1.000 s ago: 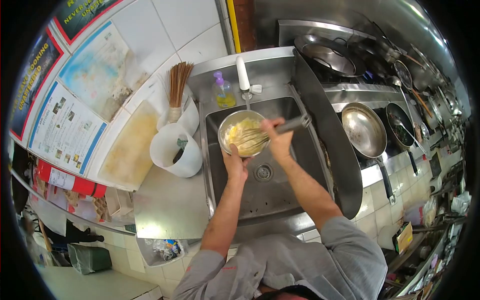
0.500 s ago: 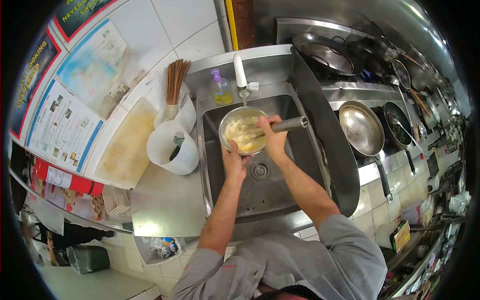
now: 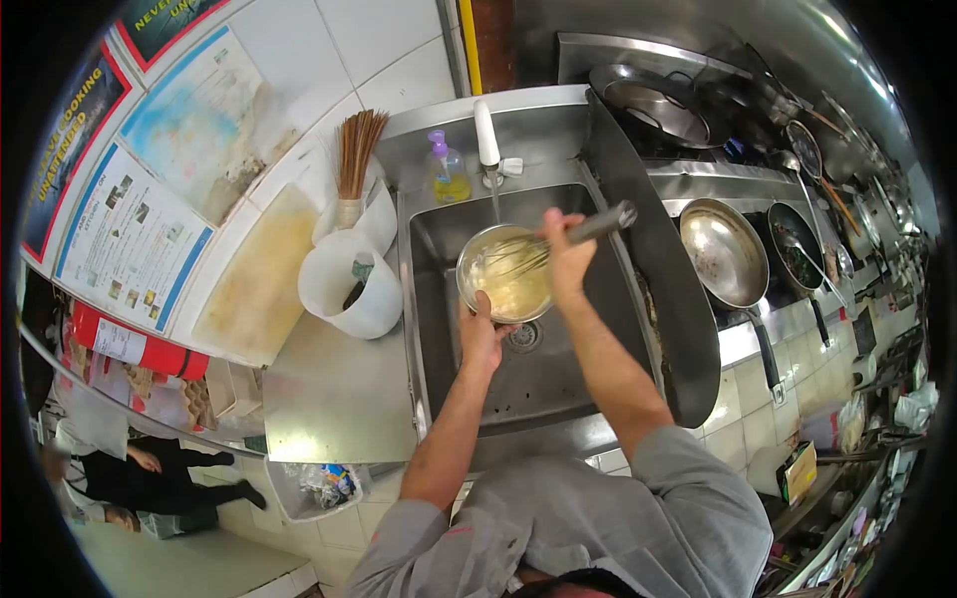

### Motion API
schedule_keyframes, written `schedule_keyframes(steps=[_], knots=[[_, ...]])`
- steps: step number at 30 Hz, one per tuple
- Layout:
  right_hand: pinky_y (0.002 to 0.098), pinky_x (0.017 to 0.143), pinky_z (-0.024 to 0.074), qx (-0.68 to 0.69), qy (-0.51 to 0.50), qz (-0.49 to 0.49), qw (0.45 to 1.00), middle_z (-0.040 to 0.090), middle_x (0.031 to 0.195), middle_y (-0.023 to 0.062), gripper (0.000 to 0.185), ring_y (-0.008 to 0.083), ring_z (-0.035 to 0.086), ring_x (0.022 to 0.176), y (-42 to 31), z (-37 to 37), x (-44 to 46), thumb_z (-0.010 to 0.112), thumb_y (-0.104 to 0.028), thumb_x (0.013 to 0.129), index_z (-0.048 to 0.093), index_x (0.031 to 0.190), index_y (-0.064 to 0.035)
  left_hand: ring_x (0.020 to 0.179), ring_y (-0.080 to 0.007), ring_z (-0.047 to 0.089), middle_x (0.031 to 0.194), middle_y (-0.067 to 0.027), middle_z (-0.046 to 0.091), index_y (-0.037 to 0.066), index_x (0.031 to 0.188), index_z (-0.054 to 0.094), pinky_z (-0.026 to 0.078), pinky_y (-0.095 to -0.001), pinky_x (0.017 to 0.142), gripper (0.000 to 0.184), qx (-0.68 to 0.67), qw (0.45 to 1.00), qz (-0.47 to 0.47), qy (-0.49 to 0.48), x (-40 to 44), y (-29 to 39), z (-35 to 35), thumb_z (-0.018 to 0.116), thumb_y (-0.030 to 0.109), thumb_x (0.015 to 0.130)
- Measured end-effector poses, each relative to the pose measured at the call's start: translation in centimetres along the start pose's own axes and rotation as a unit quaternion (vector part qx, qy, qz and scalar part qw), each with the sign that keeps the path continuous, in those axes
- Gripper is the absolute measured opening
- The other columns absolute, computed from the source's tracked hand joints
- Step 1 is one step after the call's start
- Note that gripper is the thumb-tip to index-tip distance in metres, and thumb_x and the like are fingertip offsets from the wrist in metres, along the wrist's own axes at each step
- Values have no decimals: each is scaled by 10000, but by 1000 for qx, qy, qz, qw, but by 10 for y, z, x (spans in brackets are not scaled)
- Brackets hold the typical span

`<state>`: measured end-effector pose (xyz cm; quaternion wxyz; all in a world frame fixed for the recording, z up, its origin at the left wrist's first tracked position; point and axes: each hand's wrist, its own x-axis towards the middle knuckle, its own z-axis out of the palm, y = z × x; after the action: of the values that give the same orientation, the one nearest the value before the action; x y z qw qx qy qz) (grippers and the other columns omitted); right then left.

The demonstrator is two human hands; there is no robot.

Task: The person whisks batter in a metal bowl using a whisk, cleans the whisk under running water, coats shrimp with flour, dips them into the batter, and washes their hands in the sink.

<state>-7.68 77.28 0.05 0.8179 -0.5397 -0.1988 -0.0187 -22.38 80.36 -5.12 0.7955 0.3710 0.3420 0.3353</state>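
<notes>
Bowl [image 3: 479,245] shifted nearer drain [image 3: 525,339], left hand [image 3: 481,342] gripping it; whisk [image 3: 601,221], clenched in right hand [image 3: 568,256], could splash mixture [image 3: 513,286] if overdriven.

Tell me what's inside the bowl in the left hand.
Inside the bowl are a pale yellow mixture and whisk wires. The mixture covers the bowl's bottom, so what lies there cannot be seen.

We see a shiny round silver metal bowl [image 3: 471,251], a glossy silver metal wire whisk [image 3: 601,221], a smooth white round plastic tub [image 3: 371,311]
</notes>
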Motion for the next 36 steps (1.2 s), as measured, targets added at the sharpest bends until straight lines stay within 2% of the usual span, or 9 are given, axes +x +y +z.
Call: schedule_keyframes(steps=[3, 7, 11, 13, 17, 22, 30, 34, 36], knots=[[266, 557, 409, -25, -160, -9, 987, 563, 631, 36, 285, 95, 490, 556, -11, -8, -35, 685, -223, 808, 520, 684, -27, 819, -241, 617, 1097, -127, 560, 98, 1250, 381, 540, -340, 576, 337, -27, 999, -9, 20, 4, 7, 1, 415, 281, 969], [265, 582, 421, -17, -49, 76, 996, 567, 634, 29, 253, 93, 515, 609, -21, -6, 3, 704, -196, 790, 542, 703, -23, 832, -239, 617, 1087, -110, 569, 100, 1264, 365, 535, -347, 590, 343, 9, 1000, 10, 19, -8, 3, 1, 411, 271, 970], [259, 555, 415, 15, 4, -33, 999, 560, 622, 27, 255, 90, 510, 585, 3, 4, -26, 697, -194, 799, 541, 692, -24, 869, -252, 622, 1142, -126, 534, 102, 1265, 357, 566, -337, 582, 333, -22, 1000, -1, 17, 7, 1, 4, 403, 251, 971], [257, 559, 417, -31, -164, 20, 986, 553, 617, 25, 255, 96, 504, 576, -17, -6, -31, 683, -189, 813, 541, 684, -21, 864, -247, 619, 1144, -134, 529, 110, 1276, 340, 562, -334, 576, 336, -40, 999, 13, 14, 7, 6, -7, 397, 244, 974], [273, 575, 417, 16, -21, 44, 999, 550, 625, 21, 227, 98, 510, 619, -12, 7, 8, 689, -161, 801, 551, 690, -17, 853, -241, 611, 1135, -134, 531, 120, 1286, 319, 551, -339, 566, 343, -21, 1000, 9, 7, 2, -3, 3, 388, 253, 977], [255, 545, 402, 30, -153, 13, 988, 539, 633, 5, 306, 96, 489, 589, -5, 2, -26, 737, -248, 763, 548, 660, -30, 849, -247, 607, 1144, -127, 522, 114, 1276, 327, 555, -345, 570, 343, -77, 996, 25, 23, 18, 8, 2, 401, 256, 973], [255, 571, 415, 7, -62, -66, 996, 560, 626, 24, 230, 85, 498, 585, 7, 19, -12, 679, -175, 813, 538, 703, -30, 876, -243, 605, 1153, -110, 534, 120, 1285, 337, 547, -365, 608, 358, -65, 997, 49, -2, 35, 15, 25, 401, 283, 973], [266, 590, 416, -5, -58, 44, 997, 534, 665, 0, 219, 97, 479, 617, -7, 13, 26, 699, -166, 790, 553, 700, -30, 879, -263, 618, 1160, -133, 518, 131, 1286, 319, 567, -360, 568, 347, -23, 999, 36, 15, 39, 13, 24, 392, 264, 974], [258, 566, 420, 39, 3, -51, 998, 565, 635, 20, 228, 96, 514, 582, 11, 26, 23, 698, -174, 798, 547, 704, -31, 904, -268, 613, 1176, -134, 509, 129, 1289, 321, 567, -357, 569, 354, -53, 998, 42, -5, 40, 11, 33, 398, 267, 972]])
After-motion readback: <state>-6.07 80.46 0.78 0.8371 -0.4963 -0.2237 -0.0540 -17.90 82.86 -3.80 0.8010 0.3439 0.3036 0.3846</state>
